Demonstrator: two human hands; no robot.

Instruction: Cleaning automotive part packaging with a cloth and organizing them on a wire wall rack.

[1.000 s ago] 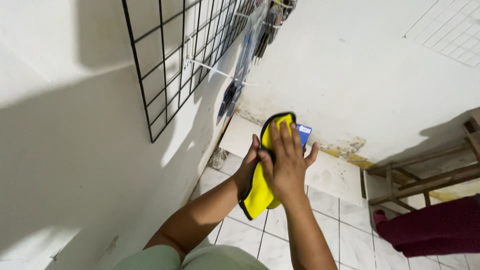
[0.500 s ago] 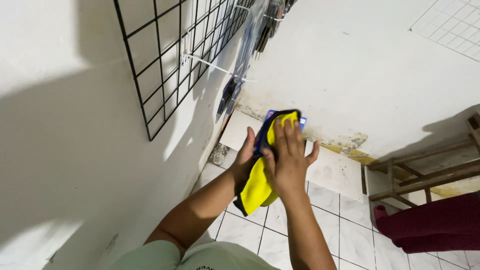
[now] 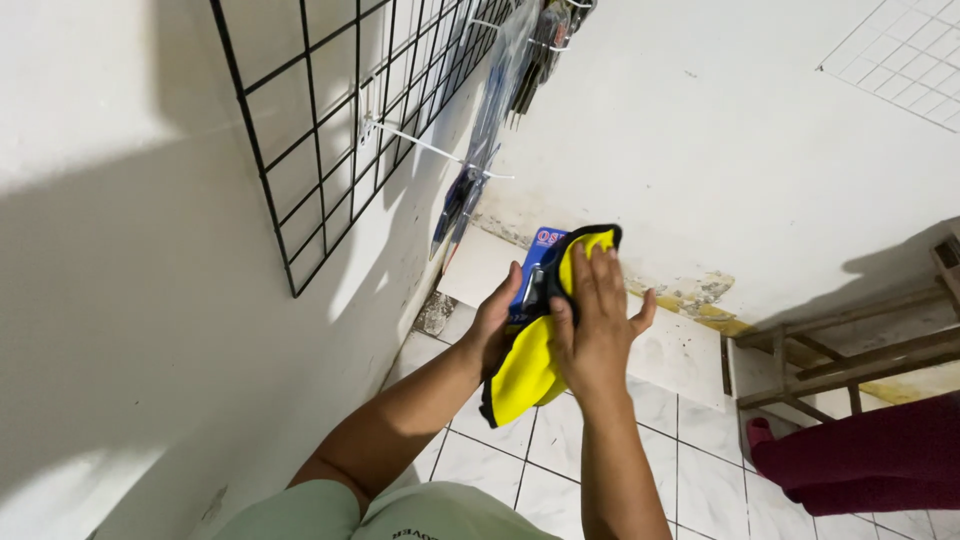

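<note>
While your left hand [image 3: 492,325] grips the blue carded package [image 3: 540,262] from its left edge, with the thumb lying up along the card and the remaining fingers hidden behind it, your right hand [image 3: 592,330] lies flat over the yellow microfibre cloth with a dark bound edge [image 3: 530,370] and presses it against the front of that package. Your right fingers are extended and close together, pointing up toward the top fold of the cloth; they are spread over the fabric rather than curled around it, so the cloth is pinned between palm and package, not pinched. Only the upper left corner of the package shows above the cloth, and a dark item mounted on the card is partly visible beside your left thumb. The lower end of the cloth hangs loose below both hands. Package and cloth are held in the air, in front of the corner where the two white walls meet, above the white tiled floor [image 3: 690,470]. On the left wall, a black wire grid panel [image 3: 330,130] carries white pegs, and several packaged goods [image 3: 470,190] hang from them just above your hands. At the right, a wooden frame [image 3: 850,350] stands against the wall, with a maroon fabric item [image 3: 870,460] below it.
</note>
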